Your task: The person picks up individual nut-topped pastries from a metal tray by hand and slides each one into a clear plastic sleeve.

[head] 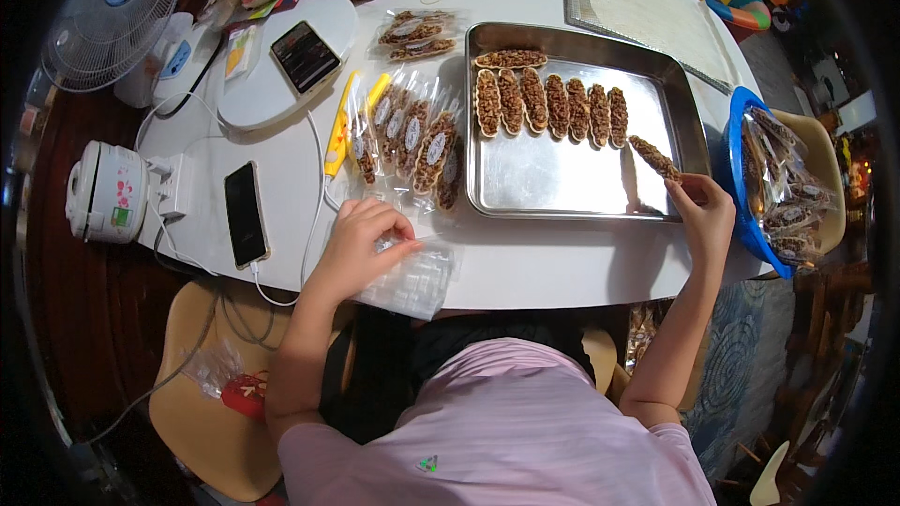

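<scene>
My right hand (699,207) pinches one end of a long nut-topped pastry bar (655,158) over the right part of a steel tray (562,207). Several more such bars (534,100) lie in the tray, most of them side by side in a row, one crosswise above them. My left hand (373,242) rests on a stack of clear plastic bags (415,281) at the table's near edge, thumb and fingertips close together at the top bag. Whether it grips a bag is unclear. Bars in clear, labelled bags (415,137) lie between that hand and the tray.
A yellow handheld tool (339,133) with a white cable lies left of the bagged bars. Further left are two phones (246,214), a power strip (171,186), a small white appliance (112,191) and a fan (112,14). A blue basket (738,176) of bagged bars stands at the right.
</scene>
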Demonstrator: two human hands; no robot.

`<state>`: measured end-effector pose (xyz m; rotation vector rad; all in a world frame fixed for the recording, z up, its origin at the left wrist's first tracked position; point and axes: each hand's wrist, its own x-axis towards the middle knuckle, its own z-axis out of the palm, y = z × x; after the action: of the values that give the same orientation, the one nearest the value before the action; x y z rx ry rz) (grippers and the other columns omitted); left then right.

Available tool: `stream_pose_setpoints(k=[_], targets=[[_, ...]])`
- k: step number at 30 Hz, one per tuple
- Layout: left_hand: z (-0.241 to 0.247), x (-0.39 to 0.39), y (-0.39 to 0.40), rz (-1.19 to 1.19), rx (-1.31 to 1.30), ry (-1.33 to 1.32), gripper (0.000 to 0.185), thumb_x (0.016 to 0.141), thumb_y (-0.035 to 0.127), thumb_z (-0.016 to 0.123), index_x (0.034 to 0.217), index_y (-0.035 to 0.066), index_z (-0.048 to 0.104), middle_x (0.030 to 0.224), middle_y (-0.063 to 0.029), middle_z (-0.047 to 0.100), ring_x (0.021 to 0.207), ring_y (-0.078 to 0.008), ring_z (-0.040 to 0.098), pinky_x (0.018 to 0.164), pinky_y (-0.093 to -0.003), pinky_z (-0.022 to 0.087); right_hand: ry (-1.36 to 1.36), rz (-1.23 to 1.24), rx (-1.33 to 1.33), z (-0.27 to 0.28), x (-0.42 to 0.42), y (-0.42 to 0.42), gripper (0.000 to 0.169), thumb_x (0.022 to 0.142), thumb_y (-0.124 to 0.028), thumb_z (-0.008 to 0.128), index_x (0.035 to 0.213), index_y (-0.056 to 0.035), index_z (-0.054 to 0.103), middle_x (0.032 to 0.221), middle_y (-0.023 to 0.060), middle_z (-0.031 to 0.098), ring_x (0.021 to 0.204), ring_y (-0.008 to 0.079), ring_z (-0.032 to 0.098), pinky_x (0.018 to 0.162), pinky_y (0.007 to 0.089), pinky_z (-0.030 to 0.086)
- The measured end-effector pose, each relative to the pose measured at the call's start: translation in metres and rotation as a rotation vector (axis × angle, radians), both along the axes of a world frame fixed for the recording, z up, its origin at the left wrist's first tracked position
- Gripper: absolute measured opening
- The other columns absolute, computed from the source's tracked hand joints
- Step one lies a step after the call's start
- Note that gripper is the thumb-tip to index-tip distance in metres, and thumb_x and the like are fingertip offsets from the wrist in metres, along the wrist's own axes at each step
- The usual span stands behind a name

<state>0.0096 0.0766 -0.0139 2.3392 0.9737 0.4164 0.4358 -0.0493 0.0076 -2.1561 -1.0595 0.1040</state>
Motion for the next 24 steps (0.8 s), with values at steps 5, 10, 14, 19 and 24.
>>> stream_pose_setpoints(k=[5, 10, 14, 19, 24], targets=[[0.010, 0.002, 0.004, -0.030, 0.007, 0.010, 0.014, 0.081, 0.013, 0.075, 0.091, 0.006, 0.067, 0.084, -0.0071, 0.065, 0.088, -0.0257, 0.059, 0.096, -0.0372, 0.038, 0.041, -0.003, 0.006, -0.001, -0.003, -0.002, 0.030, 0.080, -0.020, 0.078, 0.097, 0.0043, 0.073, 0.081, 0.0098, 0.073, 0.070, 0.0126, 0.064, 0.068, 0.0269, 0.051], [0.019, 0.011, 0.001, 0.042, 0.070, -0.103, 0.011, 0.085, 0.006, 0.070, 0.095, 0.002, 0.069, 0.085, -0.0093, 0.066, 0.085, -0.0235, 0.062, 0.085, -0.0346, 0.046, 0.038, -0.029, 0.028, -0.002, -0.001, -0.003, 0.028, 0.081, -0.018, 0.079, 0.096, 0.0046, 0.073, 0.081, 0.0081, 0.072, 0.072, 0.0107, 0.064, 0.069, 0.0254, 0.050], [0.033, 0.029, 0.000, 0.098, -0.107, -0.287, 0.009, 0.092, 0.005, 0.065, 0.094, -0.002, 0.069, 0.086, -0.0114, 0.069, 0.078, -0.0208, 0.066, 0.072, -0.0314, 0.050, 0.157, 0.014, 0.144, -0.004, 0.004, -0.004, 0.024, 0.081, -0.012, 0.078, 0.098, 0.0042, 0.072, 0.084, 0.0045, 0.072, 0.073, 0.0099, 0.063, 0.068, 0.0247, 0.049], [0.058, 0.071, 0.017, -0.030, -0.127, -0.374, 0.012, 0.095, 0.005, 0.062, 0.098, -0.004, 0.069, 0.086, -0.0121, 0.069, 0.075, -0.0196, 0.067, 0.069, -0.0311, 0.051, 0.464, 0.293, 0.276, 0.017, 0.001, 0.002, 0.020, 0.077, -0.001, 0.078, 0.096, 0.0023, 0.072, 0.089, 0.0039, 0.071, 0.082, 0.0090, 0.061, 0.074, 0.0234, 0.047], [0.078, 0.112, 0.045, -0.251, -0.275, -0.283, 0.029, 0.104, 0.019, 0.049, 0.104, -0.002, 0.068, 0.090, -0.0106, 0.068, 0.082, -0.0177, 0.064, 0.075, -0.0305, 0.050, 0.493, 0.580, 0.365, 0.030, 0.007, 0.013, 0.028, 0.068, 0.000, 0.083, 0.094, 0.0007, 0.073, 0.093, 0.0072, 0.071, 0.091, 0.0154, 0.063, 0.085, 0.0285, 0.047]])
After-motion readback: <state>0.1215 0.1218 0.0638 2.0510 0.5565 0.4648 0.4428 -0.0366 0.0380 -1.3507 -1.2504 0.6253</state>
